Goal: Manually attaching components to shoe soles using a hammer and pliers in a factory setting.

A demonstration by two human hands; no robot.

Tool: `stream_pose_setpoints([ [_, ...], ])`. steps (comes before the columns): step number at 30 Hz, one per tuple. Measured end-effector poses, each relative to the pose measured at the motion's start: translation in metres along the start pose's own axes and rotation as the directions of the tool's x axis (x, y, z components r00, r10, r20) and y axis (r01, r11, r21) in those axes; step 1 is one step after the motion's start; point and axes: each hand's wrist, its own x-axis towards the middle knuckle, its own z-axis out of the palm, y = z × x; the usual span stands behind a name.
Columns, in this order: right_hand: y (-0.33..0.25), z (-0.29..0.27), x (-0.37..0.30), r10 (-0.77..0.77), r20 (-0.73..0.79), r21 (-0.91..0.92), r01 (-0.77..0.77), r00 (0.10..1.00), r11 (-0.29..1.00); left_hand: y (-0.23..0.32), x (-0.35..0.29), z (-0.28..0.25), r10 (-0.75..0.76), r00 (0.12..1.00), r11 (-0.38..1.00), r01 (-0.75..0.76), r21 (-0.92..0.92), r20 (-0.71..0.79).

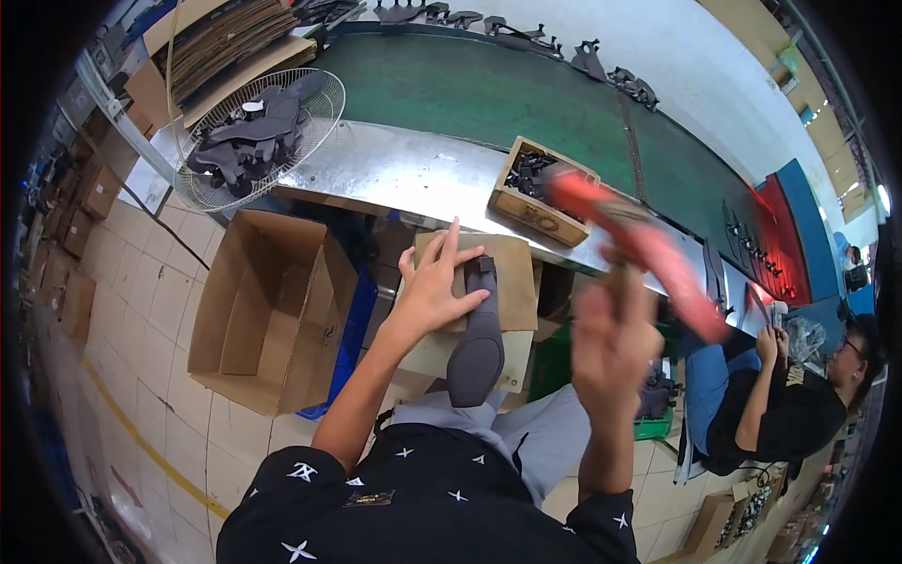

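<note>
Currently the left hand lies flat, fingers spread, on the grey shoe, whose long axis points away from the person. The right hand grips a raised, blurred red tool to its right.

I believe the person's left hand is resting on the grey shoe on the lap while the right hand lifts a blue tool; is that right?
Not quite: the head view shows the tool in the right hand is orange-red, blurred, not blue. The left hand does rest on the grey shoe on the lap.

Matt grey suede-like shoe; rough brown cardboard box; shiny metal table; matt green belt.
</note>
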Motion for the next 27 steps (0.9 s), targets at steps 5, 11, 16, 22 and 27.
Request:
stream_pose_setpoints([
  [5, 0.051, 0.031, -0.020, 0.206, 0.415, -0.263, -0.100, 0.886, 0.959, 0.011, 0.001, 0.000, 0.088, 0.995, 0.994, -0.083, 0.077, -0.054],
  [11, 0.038, 0.001, -0.004, 0.082, 0.048, -0.025, -0.081, 0.995, 0.996, 0.005, -0.011, 0.000, 0.319, 0.937, 0.932, -0.337, -0.129, -0.144],
  [16, 0.070, 0.025, -0.006, -0.068, 0.364, -0.349, 0.204, 0.929, 0.915, 0.088, -0.075, -0.060, 0.316, 0.931, 0.702, -0.102, -0.705, 0.181],
  [22, 0.079, 0.043, -0.024, -0.215, 0.525, -0.354, 0.440, 0.824, 0.825, 0.117, -0.098, -0.087, 0.314, 0.898, 0.579, 0.077, -0.812, 0.309],
  [27, 0.038, -0.036, -0.034, -0.406, 0.624, 0.626, -0.116, 0.668, 0.771, 0.118, -0.095, -0.088, 0.417, 0.830, 0.478, 0.147, -0.866, 0.371],
])
